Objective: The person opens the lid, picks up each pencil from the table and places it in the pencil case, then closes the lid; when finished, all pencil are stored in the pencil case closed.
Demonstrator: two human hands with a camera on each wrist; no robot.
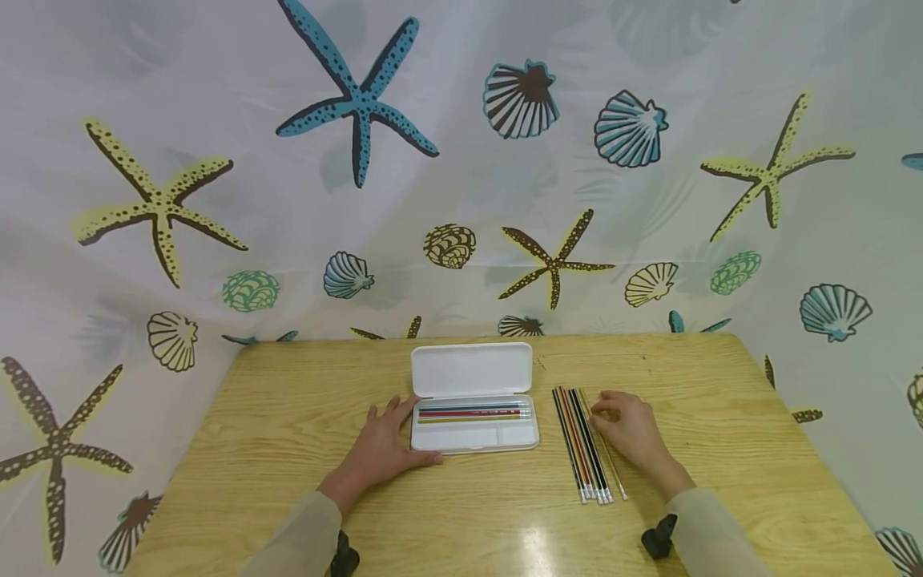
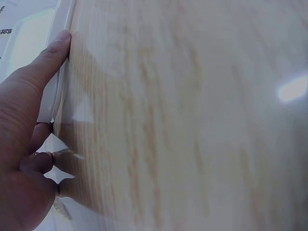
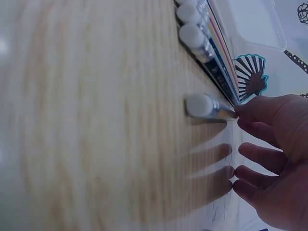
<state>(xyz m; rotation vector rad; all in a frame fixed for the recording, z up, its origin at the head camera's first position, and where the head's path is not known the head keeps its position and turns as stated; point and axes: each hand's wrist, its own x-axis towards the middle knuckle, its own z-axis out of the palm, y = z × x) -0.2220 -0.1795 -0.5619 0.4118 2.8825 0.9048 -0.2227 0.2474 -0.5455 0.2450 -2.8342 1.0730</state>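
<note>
A white pencil case (image 1: pixel 472 439) lies with its lid (image 1: pixel 472 370) raised at the back; several coloured pencils (image 1: pixel 469 413) lie in its rear compartment. At the case's left front corner is my left hand (image 1: pixel 382 449), fingers spread, the straight thumb (image 2: pixel 50 55) along the front edge. To the right of the case, several pencils (image 1: pixel 577 441) lie side by side, white erasers toward me. My right hand (image 1: pixel 630 429) pinches a yellow pencil (image 1: pixel 613 465) at the right of this row between thumb and index finger. Its eraser (image 3: pixel 199 105) sits slightly apart from the others.
The wooden table (image 1: pixel 303 401) reaches back to a hanging cloth (image 1: pixel 461 168) printed with starfish and shells. The cloth also flanks the table at left and right. A dark wrist mount (image 1: pixel 658 538) sits under my right sleeve.
</note>
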